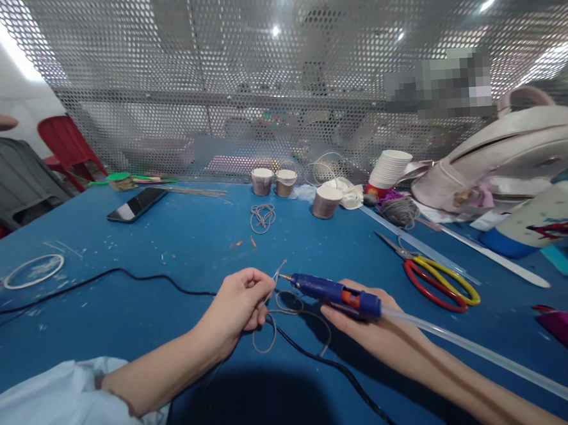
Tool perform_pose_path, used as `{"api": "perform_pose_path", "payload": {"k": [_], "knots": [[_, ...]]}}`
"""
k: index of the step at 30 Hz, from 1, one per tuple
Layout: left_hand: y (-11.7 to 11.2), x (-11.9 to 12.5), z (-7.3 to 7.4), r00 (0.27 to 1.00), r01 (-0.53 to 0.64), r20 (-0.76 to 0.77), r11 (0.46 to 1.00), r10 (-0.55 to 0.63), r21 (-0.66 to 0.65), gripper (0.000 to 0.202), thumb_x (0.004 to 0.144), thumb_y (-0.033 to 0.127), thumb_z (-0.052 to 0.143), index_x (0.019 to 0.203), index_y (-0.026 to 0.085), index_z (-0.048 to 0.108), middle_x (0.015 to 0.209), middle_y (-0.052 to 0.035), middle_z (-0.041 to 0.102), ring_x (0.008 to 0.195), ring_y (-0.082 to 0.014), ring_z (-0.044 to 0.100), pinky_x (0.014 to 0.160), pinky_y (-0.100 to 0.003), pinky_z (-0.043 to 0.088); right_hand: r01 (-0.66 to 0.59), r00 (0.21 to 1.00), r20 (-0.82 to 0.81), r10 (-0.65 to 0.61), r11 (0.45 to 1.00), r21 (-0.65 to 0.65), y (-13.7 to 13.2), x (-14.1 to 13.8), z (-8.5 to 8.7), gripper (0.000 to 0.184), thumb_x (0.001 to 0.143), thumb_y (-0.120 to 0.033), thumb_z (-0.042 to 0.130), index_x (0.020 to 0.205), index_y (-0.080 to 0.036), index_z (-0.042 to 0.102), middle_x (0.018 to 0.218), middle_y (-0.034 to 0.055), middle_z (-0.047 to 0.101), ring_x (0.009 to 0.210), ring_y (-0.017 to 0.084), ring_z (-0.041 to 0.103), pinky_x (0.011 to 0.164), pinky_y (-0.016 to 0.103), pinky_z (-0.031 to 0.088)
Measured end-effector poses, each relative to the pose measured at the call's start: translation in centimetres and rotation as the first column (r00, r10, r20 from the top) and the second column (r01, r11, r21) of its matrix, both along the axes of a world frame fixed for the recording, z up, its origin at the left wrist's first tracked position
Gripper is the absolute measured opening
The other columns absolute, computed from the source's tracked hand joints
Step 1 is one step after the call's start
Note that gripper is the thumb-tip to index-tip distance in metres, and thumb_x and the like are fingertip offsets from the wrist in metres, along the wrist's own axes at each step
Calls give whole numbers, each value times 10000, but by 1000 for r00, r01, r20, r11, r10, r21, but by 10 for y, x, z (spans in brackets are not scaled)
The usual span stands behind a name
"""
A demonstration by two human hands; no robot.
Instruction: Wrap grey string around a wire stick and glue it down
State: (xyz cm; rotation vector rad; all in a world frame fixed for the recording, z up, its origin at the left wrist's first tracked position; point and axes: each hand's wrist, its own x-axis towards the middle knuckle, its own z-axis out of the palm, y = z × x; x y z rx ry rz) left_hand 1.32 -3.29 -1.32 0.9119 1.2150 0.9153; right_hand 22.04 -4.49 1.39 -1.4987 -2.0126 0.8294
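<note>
My right hand (367,316) is wrapped round a blue hot glue gun (332,294), with a long clear glue stick (489,354) running out of its back end. The gun's metal tip points left, close to the fingertips of my left hand (241,301). Pinched there is a thin grey cord (278,269), its short end sticking up past the tip; whether the tip touches it I cannot tell. Loose loops of cord hang and lie below on the blue table. A black cable (322,360) passes beneath both hands.
Scissors (432,280) lie right of the gun, beside grey yarn (399,212). Several paper cups (326,202) and a cord bundle (262,218) are farther back. A phone (138,205) and a white ring (34,271) lie left. A pale bag (506,154) stands at right, against the perforated metal panel.
</note>
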Motion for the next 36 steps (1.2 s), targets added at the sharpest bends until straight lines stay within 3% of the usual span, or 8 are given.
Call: {"api": "perform_pose_path", "payload": {"k": [10,17,26,36], "knots": [[0,1,-5,999,-22,-42,998,25,65,222,736,379,629,731,177,536,471,72,439,351,-43,353,346,-165,204,-18,1000,0,18,999,42,0,1,-2,206,797,-389,541,698,-209,556,582,-27,540,514,115,459,495,229,381],[-4,4,3,982,-27,-182,995,45,100,176,752,343,591,707,181,538,388,76,413,364,-61,353,374,-171,249,-13,1000,3,13,1000,-22,0,0,-1,233,786,-404,544,674,-200,550,576,-27,536,506,113,448,479,231,366],[-4,3,6,948,-4,-312,979,70,206,144,745,313,575,695,182,542,444,70,459,389,-73,411,407,-190,340,-11,1000,0,11,1000,11,-1,0,0,226,794,-391,535,666,-205,540,562,-31,517,494,109,429,470,226,355],[-4,4,5,963,-5,-262,982,55,188,167,766,341,559,741,176,567,426,77,429,399,-69,390,404,-180,315,-22,1000,18,22,999,32,-2,0,0,233,789,-393,533,679,-194,581,579,-21,556,497,107,458,472,221,369]]}}
